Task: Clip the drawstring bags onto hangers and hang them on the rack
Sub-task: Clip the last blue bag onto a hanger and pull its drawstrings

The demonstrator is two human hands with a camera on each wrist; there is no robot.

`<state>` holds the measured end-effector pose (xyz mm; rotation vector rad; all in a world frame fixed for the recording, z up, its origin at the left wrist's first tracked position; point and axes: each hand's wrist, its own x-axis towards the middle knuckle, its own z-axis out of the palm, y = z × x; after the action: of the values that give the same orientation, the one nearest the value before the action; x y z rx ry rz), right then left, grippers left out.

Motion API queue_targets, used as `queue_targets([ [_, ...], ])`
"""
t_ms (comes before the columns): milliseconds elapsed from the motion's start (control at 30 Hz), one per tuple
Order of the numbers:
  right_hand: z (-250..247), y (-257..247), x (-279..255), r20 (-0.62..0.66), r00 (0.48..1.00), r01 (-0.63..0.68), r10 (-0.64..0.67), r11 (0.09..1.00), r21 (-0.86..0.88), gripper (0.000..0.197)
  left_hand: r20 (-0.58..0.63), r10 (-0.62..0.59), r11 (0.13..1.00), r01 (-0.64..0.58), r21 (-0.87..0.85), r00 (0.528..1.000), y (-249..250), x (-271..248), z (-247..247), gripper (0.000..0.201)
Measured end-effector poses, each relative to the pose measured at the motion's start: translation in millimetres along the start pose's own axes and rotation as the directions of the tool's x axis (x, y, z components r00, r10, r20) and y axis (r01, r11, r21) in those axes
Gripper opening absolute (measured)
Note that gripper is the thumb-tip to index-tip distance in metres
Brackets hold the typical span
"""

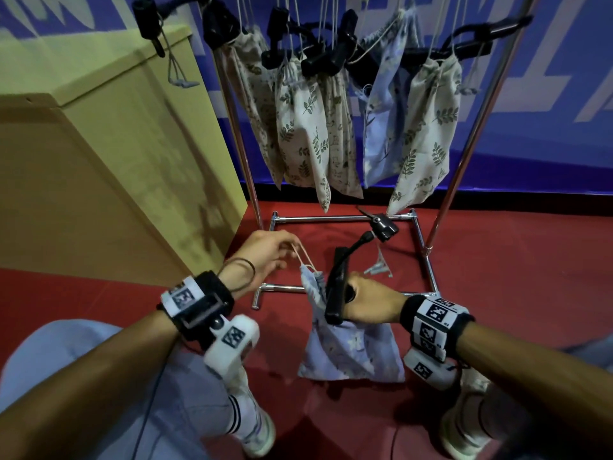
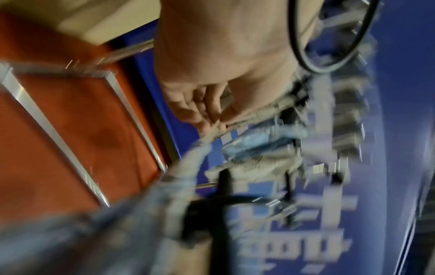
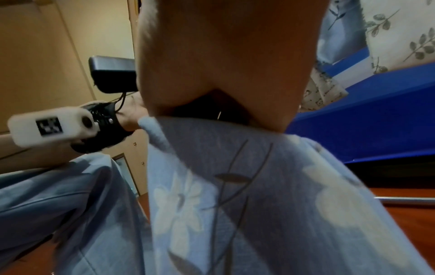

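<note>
The right hand [image 1: 368, 302] grips a black hanger [image 1: 336, 290] with fingers curled round it, just in front of the rack [image 1: 345, 219]. A pale blue flowered bag [image 1: 351, 353] hangs below that hand, its top edge against the hanger and its lower edge above the red floor [image 1: 497, 267]. The left hand [image 1: 265, 257], nearer the rack's left post, pinches the bag's cord [image 1: 303, 257] between thumb and fingertips and holds it up and taut from the bunched mouth of the bag. The left wrist view is blurred but shows fingers [image 2: 212, 109] closed on the cord.

On the rack's rail hang several black hangers with leaf-print and blue bags [image 1: 311, 127]; their lower corners stop above the rack's base bars. Inside the base frame the floor lies open, save for a loose black clip [image 1: 384, 227] on the far bar and a small scrap [image 1: 378, 265] beside it. A cardboard box [image 1: 99, 144] stands close against the rack's left post, closing off that side; right of the rack the floor is open.
</note>
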<state>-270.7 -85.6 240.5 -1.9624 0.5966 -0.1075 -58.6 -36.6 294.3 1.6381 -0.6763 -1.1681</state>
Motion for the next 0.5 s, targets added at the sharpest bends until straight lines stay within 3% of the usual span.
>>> queue_targets([
  [67,-5.8,-2.1,1.1,0.02,0.995,-0.094,0.095,0.995,-0.045,0.031,-0.007,-0.101,0.971,0.097,-0.22,0.995,14.0,6.5,-14.1,0.023],
  [167,-16.9,-2.8,4.2,0.023,0.993,-0.115,0.114,0.991,0.073,0.031,0.081,-0.082,0.959,0.101,-0.263,0.993,27.4,5.4,-29.5,0.02],
  [233,-20.9,-3.1,4.3,0.061,0.993,-0.11,0.105,0.991,0.074,0.032,0.208,-0.034,0.984,0.069,-0.161,0.977,24.8,-0.8,-25.0,0.015],
  [333,-17.0,-4.2,3.4,0.109,0.992,-0.066,0.064,0.998,0.017,0.034,0.337,0.011,0.99,-0.058,0.13,0.942,11.7,-12.1,-9.4,0.021],
  [433,-8.2,-7.6,4.5,0.119,0.993,-0.004,0.01,0.999,-0.046,0.026,0.383,-0.13,0.905,-0.048,0.422,0.915,-2.1,-26.0,9.7,0.053],
  [500,-1.1,-10.1,3.6,0.126,0.992,0.035,-0.02,0.992,-0.12,0.008,0.379,-0.107,0.809,-0.14,0.57,0.919,-16.9,-32.4,25.4,0.055],
])
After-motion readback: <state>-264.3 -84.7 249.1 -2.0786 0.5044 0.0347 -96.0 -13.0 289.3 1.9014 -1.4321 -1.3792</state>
